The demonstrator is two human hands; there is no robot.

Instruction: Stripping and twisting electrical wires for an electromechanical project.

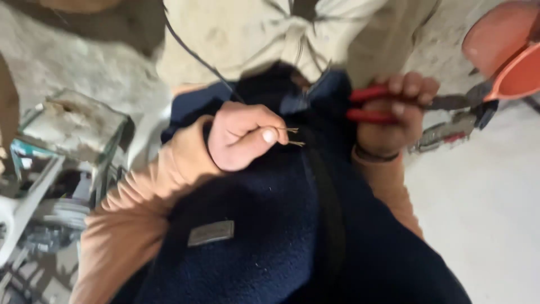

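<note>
Head view shows us looking down over our own lap, with a dark blue fleece (264, 225) filling the middle. Far out to the left of our left hand sits a cluttered heap of metal parts (50, 186), with a worn greenish box (76, 121) on top; it lies well apart from both hands. Our left hand (242, 135) is curled shut, thumb and forefinger pinching a thin bent wire (292, 137) whose two short ends poke out to the right, over the fleece. A thin dark cord (194, 53) runs down from above and passes behind this hand. Between the hands the fleece bunches up against a pale beige garment (253, 34). Our right hand (394, 115) is wrapped tight around the red handles of pliers (444, 104), whose grey jaws point right, away from the wire. Just beyond those jaws lies a second pair of pliers (450, 132) on the pale floor (478, 214), and an orange bowl-like thing (512, 56) stands at the far right, partly covering the tool tips.
</note>
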